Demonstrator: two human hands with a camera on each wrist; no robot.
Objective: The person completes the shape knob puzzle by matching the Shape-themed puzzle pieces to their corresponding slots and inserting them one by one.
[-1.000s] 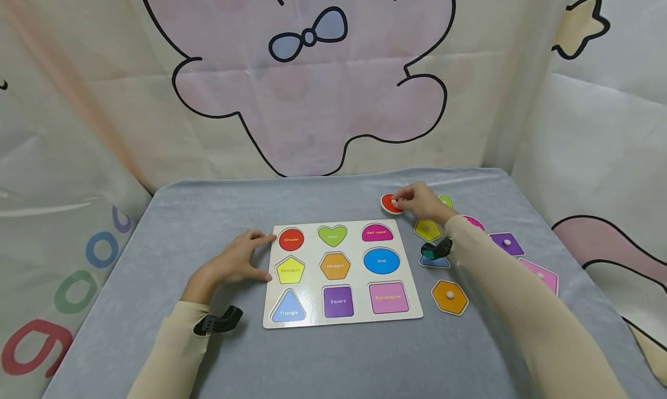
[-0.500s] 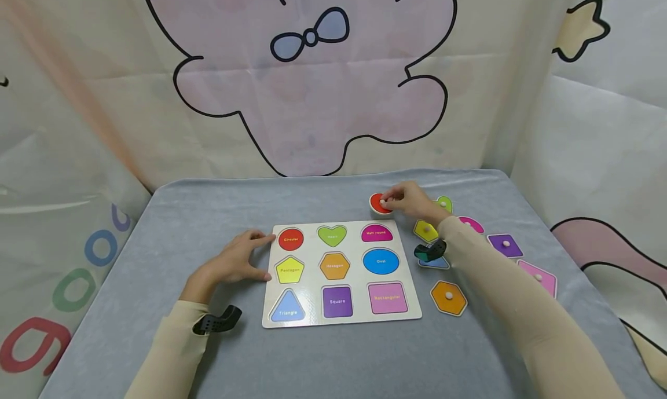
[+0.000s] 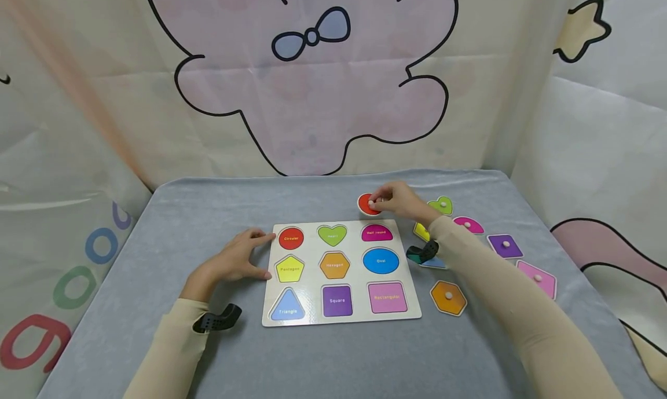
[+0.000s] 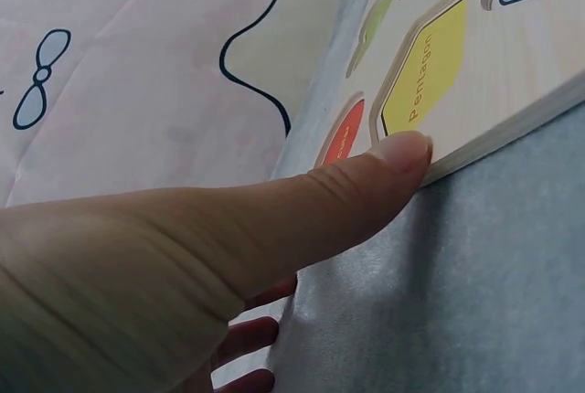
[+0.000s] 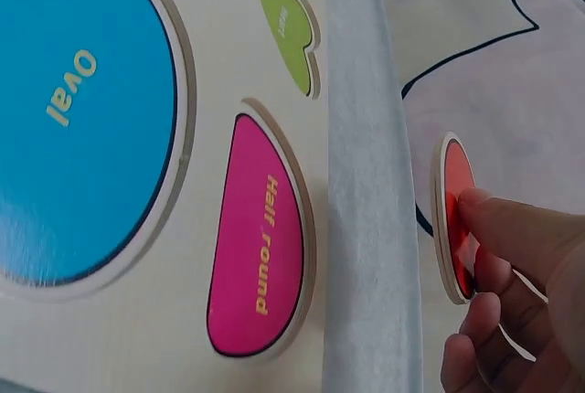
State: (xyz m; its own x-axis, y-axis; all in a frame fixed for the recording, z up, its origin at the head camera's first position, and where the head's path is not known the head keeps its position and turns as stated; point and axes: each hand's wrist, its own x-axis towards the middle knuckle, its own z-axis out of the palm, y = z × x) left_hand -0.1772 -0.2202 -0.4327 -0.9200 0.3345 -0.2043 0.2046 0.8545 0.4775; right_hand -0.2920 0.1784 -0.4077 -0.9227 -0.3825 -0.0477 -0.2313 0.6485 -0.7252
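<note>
My right hand pinches a red round puzzle piece by its small knob, behind the board's upper right corner. In the right wrist view this piece shows its pale wooden edge, with the thumb against its red face. The white shape puzzle board lies flat on the cloth with labelled recesses, among them a red circular recess at upper left. My left hand rests at the board's left edge, thumb and fingers spread. In the left wrist view the thumb touches the edge beside the yellow pentagon recess.
Several knobbed pieces lie right of the board: a green heart, a magenta half round, a purple square, a pink rectangle and an orange hexagon. A yellow piece and a blue piece are partly covered by the right arm.
My right hand has carried the red round piece leftward along the table's far side, uncovering more of the green heart. My left hand and the board stay where they were.
</note>
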